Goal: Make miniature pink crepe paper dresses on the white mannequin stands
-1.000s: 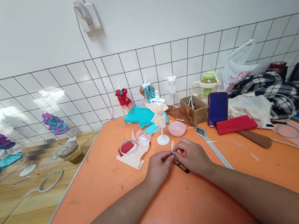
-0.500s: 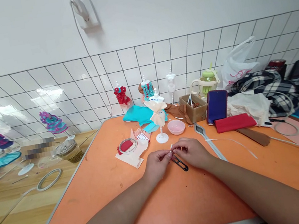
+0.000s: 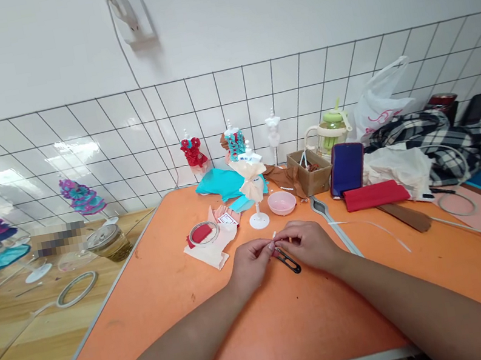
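"Where's the white bit point(image 3: 274, 235)?"
"Left hand point(image 3: 250, 262) and right hand point(image 3: 310, 244) pinch it, fingertips together, beside the black tool point(image 3: 287, 260)."
"Done?"
"Mannequin point(image 3: 250, 157) beyond them wears cloth point(image 3: 252, 186) already; the bit looks unfinished."

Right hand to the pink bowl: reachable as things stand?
Probably yes: the pink bowl sits just beyond the right hand, with only bare orange table visible between them. That hand seems busy pinching a small white piece, so it would likely need freeing first.

Bright, soft light; glare on left wall tiles point(image 3: 79, 150); outer edges stretched; upper right corner dark.
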The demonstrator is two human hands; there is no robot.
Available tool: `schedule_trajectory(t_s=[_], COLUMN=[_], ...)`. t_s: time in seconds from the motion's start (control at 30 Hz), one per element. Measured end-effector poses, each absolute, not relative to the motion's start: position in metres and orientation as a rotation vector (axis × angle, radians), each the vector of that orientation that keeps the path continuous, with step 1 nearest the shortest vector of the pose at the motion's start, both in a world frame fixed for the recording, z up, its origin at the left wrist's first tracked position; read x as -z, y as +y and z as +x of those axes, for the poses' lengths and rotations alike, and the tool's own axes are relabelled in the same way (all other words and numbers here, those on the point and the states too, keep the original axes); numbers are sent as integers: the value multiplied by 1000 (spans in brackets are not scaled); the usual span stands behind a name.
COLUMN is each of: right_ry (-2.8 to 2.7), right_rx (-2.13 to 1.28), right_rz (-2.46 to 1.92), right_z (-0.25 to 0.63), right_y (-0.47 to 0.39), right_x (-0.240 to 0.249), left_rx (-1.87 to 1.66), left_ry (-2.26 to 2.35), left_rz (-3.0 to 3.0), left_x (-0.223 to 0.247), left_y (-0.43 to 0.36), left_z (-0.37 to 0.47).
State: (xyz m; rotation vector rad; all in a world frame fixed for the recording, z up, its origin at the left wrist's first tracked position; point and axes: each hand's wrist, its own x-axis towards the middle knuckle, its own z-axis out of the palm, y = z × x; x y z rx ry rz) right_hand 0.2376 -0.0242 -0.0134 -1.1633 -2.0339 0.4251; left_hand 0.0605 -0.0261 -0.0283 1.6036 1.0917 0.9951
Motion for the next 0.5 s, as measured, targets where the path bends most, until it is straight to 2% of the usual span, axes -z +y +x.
schedule_trajectory(t_s=[0.27,0.5], right_ry=[-2150,-2293], right_rx=[-342,-95], right_rz=[-1043,-1083], right_z=[240,237], right_y=[-29,-34], right_x=[11,17], left_rx=[-998,-923], left_ry=[1069,1059], left_rz=[1491,1437], left_x=[25,31], left_y=[-30,-22], left_z=[60,56])
